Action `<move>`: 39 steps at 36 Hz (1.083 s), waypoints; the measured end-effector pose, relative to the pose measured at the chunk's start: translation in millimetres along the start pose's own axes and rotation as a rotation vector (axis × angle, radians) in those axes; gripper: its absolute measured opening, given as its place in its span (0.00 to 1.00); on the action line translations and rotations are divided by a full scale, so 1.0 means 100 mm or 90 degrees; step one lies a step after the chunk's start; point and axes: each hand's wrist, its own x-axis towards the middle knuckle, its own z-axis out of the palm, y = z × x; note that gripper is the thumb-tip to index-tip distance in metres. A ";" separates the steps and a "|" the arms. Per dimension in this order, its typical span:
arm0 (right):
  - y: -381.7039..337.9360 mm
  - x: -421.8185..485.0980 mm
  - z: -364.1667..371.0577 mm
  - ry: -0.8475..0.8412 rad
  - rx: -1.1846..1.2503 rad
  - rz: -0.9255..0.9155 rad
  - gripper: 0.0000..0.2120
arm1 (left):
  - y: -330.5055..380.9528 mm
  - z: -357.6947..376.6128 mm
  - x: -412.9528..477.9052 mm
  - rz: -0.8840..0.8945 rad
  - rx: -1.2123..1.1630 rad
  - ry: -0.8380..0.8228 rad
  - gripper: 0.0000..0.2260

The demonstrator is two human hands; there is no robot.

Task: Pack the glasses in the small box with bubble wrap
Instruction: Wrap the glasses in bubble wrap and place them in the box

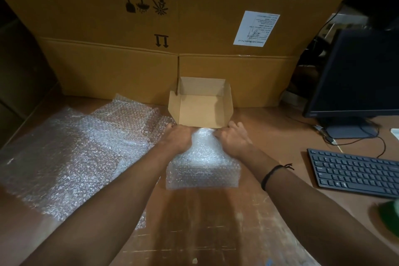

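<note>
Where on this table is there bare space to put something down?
The table is bare between the small box and the keyboard, and nearer than the bubble wrap bundle that the left hand and right hand grip. Loose bubble wrap sheets crowd the left.

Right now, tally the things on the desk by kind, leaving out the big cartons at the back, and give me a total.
Small box: 1
Bubble wrap: 2, a small piece and a large sheet, which may be layered but is counted as one
Keyboard: 1
Monitor: 1
Green thing, too blurred to name: 1
Total: 6
</note>
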 end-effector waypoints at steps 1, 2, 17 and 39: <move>0.01 0.01 -0.01 -0.012 0.008 0.005 0.20 | 0.00 0.00 -0.02 0.000 -0.026 0.001 0.23; 0.01 0.02 -0.01 -0.022 0.017 0.010 0.20 | -0.02 0.01 -0.03 -0.004 -0.050 0.013 0.24; 0.04 -0.06 -0.11 -0.061 -0.015 0.087 0.17 | -0.21 0.02 -0.27 -0.034 0.049 0.054 0.21; 0.04 0.12 -0.14 -0.229 0.053 0.032 0.27 | 0.02 -0.25 -0.08 -0.066 0.055 -0.104 0.16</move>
